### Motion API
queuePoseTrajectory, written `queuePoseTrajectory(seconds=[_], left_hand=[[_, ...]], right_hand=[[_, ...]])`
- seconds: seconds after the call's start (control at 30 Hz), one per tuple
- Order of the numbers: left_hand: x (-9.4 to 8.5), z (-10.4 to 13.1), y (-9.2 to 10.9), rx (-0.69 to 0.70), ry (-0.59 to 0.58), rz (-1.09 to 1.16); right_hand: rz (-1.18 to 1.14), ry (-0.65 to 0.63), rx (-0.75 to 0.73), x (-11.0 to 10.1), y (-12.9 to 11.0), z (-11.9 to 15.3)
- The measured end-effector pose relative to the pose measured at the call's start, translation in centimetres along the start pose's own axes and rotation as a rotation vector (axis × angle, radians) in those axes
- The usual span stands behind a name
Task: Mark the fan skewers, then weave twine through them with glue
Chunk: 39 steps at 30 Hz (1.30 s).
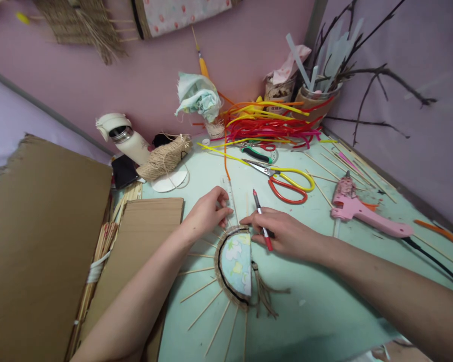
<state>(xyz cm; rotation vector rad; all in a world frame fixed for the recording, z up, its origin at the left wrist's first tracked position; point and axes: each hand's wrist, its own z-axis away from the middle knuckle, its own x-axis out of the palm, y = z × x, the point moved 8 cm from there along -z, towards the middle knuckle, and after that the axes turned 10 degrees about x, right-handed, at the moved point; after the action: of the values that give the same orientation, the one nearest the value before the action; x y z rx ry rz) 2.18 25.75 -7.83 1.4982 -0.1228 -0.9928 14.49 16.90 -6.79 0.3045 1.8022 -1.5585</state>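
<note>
A half-round piece with cloud-patterned fabric, a twine rim and a black line lies on the table, thin sticks fanning out from its curved side. A twine tassel hangs from its straight edge. My left hand is at the upper end of the piece, its fingers closed around the edge of a clear ruler. My right hand holds a red pen, tip pointing away, while its index finger reaches to the ruler's lower end beside the rim.
Scissors and green-handled pliers lie beyond my hands. A pink glue gun with a black cord is on the right, near loose sticks. Cardboard, a twine roll and a white bottle are on the left.
</note>
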Motion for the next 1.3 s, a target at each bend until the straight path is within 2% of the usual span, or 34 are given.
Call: queuePoseTrajectory(seconds=[0.37, 0.67, 0.97, 1.3], left_hand=[[0.2, 0.0, -0.6, -0.010, -0.015, -0.015], [0.2, 0.1, -1.2, -0.058, -0.002, 0.020], [0.3, 0.1, -1.2, -0.077, -0.004, 0.042], [0.2, 0.1, -0.9, -0.061, -0.012, 0.008]], right_hand=[[0.017, 0.009, 0.002, 0.1, 0.1, 0.1], [-0.073, 0.221, -0.030, -1.7, 0.1, 0.4], [-0.278, 0.282, -0.023, -2.9, -0.2, 0.8], [-0.332, 0.262, 0.122, -2.3, 0.7, 0.3]])
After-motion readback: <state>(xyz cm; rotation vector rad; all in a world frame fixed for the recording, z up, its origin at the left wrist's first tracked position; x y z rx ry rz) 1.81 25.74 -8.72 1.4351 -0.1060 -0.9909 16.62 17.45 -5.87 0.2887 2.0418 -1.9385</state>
